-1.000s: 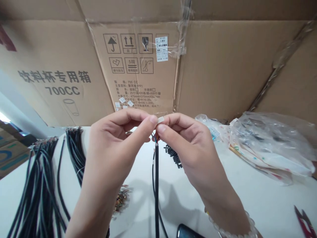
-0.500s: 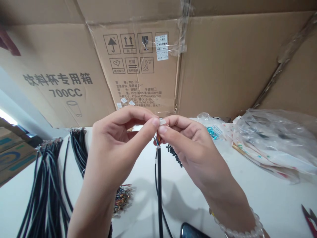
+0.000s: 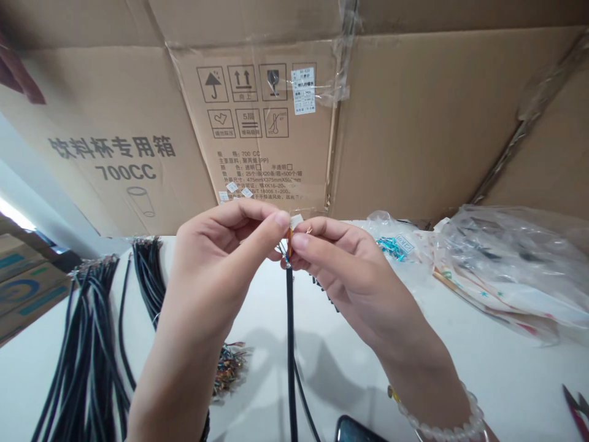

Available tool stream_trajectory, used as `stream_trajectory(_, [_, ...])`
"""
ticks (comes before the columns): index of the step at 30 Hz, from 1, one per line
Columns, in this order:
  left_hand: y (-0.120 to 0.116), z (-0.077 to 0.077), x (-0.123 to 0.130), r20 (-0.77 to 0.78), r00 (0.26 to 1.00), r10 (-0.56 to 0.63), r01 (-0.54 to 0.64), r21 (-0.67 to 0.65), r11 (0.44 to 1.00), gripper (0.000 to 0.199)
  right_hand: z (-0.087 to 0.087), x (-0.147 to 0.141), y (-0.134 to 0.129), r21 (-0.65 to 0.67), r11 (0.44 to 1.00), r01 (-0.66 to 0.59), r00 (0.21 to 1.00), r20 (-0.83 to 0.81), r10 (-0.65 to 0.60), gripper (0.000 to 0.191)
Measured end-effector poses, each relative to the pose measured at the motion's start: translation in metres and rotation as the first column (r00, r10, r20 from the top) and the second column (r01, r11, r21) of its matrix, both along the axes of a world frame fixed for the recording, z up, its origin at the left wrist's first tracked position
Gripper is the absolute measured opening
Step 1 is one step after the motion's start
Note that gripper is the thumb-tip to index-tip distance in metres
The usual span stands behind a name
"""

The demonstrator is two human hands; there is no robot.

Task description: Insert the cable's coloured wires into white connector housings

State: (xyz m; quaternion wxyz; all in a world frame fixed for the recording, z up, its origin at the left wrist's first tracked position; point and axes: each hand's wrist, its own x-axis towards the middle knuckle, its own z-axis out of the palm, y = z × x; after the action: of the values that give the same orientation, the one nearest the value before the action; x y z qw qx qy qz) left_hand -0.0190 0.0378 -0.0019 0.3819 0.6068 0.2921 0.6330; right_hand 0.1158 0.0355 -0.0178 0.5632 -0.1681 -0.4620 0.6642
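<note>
A black cable [image 3: 291, 344] rises toward me, its stripped top fanning into thin coloured wires [image 3: 288, 242]. At their upper end is a small white plastic connector [image 3: 297, 219], pinched at its left side by the thumb and fingers of my left hand [image 3: 221, 258]. Orange wires run up to it, while dark ones splay out below my left thumb. My right hand [image 3: 352, 264] is closed on a thin wire close beside the connector, and a small gold-coloured terminal [image 3: 310, 230] sticks up past the thumb. My fingers partly hide the wires.
Bundles of black cables [image 3: 87, 344] lie at left, near a pile of coloured wire ends [image 3: 230, 368]. Small blue pieces [image 3: 391, 247] in clear plastic and plastic bags [image 3: 515, 258] lie at right. A phone [image 3: 356, 430] and scissors [image 3: 575, 408] are nearest me. Cardboard boxes [image 3: 414, 123] stand behind.
My fingertips have moved slightly apart, so more of the connector and the orange wires shows. A gold terminal is now visible above my right thumb. The cable top has shifted slightly left.
</note>
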Motion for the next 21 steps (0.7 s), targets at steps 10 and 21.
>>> stream_trajectory(10, [0.000, 0.000, -0.002, -0.085, 0.995, 0.044, -0.042, 0.033, 0.999, 0.012, -0.001, 0.000, 0.000, 0.046, 0.998, -0.036, 0.999, -0.004, 0.036, 0.010])
stream_trajectory(21, [-0.004, 0.004, -0.010, -0.071, 0.995, 0.076, -0.074, 0.035, 0.997, 0.017, -0.004, 0.000, 0.006, 0.094, 0.985, -0.145, 0.988, -0.030, 0.149, 0.008])
